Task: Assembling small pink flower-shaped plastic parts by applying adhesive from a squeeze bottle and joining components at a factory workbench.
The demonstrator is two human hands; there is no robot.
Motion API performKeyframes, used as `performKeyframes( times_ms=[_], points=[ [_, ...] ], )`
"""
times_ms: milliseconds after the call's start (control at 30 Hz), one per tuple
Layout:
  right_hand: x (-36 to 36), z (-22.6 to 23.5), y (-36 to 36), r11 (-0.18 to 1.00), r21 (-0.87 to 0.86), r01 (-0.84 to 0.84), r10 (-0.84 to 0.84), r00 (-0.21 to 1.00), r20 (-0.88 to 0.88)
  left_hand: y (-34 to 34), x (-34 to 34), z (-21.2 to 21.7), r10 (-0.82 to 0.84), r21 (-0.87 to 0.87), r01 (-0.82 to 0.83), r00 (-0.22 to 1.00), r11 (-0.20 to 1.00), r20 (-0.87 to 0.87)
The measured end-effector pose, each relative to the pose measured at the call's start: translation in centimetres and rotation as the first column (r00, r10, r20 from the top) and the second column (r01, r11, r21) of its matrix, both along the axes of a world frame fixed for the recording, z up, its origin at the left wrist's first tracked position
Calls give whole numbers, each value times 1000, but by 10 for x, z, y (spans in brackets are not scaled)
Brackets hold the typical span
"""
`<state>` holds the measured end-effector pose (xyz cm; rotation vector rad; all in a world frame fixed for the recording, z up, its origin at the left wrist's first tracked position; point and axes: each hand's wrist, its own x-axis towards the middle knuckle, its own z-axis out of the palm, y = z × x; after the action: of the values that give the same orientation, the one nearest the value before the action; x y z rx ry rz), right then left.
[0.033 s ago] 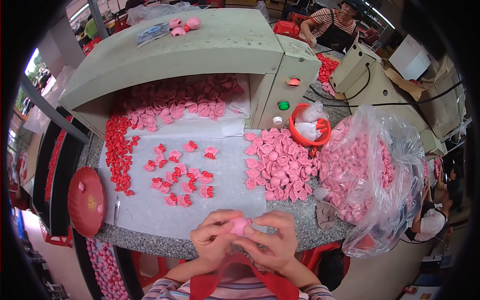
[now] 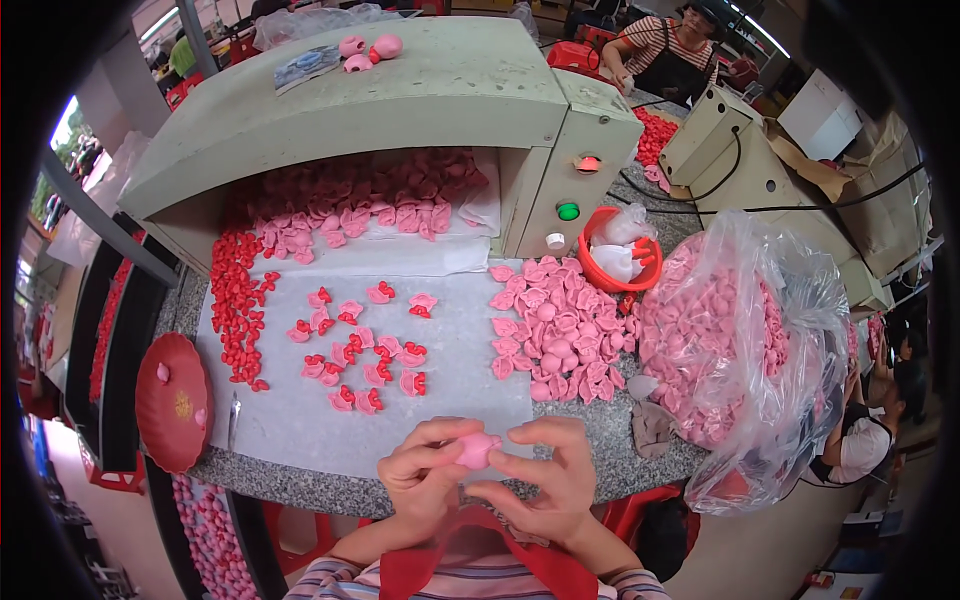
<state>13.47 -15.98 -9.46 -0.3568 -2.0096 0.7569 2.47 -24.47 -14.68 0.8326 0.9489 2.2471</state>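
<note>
At the speckled tabletop's [image 2: 600,470] near edge, the left hand [image 2: 422,472] pinches a small pink piece [image 2: 474,451] between thumb and fingers, while the right hand [image 2: 548,476], loosely curled, has its thumb at the piece's right end, grip unclear, with red-and-pink pieces [image 2: 375,373] on white paper [image 2: 460,390] beyond, before a pale green machine [image 2: 400,100].

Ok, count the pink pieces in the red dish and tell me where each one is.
2 in the red dish: one pink piece in its far half, another pink piece by its right side. None there looks hidden.
</note>
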Motion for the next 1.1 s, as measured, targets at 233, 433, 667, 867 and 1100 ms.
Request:
performKeyframes(
  times_ms=[233,433,667,867,1100],
  points=[
    [-4,-1,13,947,-266,-179,189,982,12,1,-2,5,-14,63,13,1000,998,16],
    [-6,2,16,962,-203,-186,191,982,7,2,-3,5,-40,71,38,999,997,23],
    [-4,1,17,953,-231,-196,201,980,-3,4,-1,5,-64,57,61,997,996,44],
    [-6,-7,13,935,-323,-146,179,981,75,9,-4,2,-33,-32,34,999,999,21],
    [-15,-40,10,410,-789,-458,158,888,-433,13,2,25,81,-200,-103,990,974,-118]
  ],
)
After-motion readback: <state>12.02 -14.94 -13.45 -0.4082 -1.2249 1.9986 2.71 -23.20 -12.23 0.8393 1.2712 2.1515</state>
